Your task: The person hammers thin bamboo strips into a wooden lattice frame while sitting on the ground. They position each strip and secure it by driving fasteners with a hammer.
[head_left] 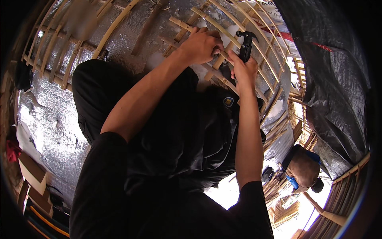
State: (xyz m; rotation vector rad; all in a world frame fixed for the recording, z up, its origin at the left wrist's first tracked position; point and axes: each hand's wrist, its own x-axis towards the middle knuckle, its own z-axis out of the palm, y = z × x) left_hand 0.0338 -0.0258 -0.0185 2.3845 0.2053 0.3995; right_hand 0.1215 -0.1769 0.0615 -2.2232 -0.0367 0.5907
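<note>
A black cloth shirt fills bottom centre. Upper centre, the right hand grips a black claw hammer, leaving its head free; the left hand curls over tan bamboo-slat latticework, probably steadying it, grip unclear.

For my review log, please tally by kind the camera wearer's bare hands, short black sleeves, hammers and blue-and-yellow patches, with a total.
Bare hands, left hand and right hand: 2
Short black fabric sleeves: 2
Black claw hammer, in the right hand: 1
Small rounded blue-and-yellow patch: 1
Total: 6
</note>
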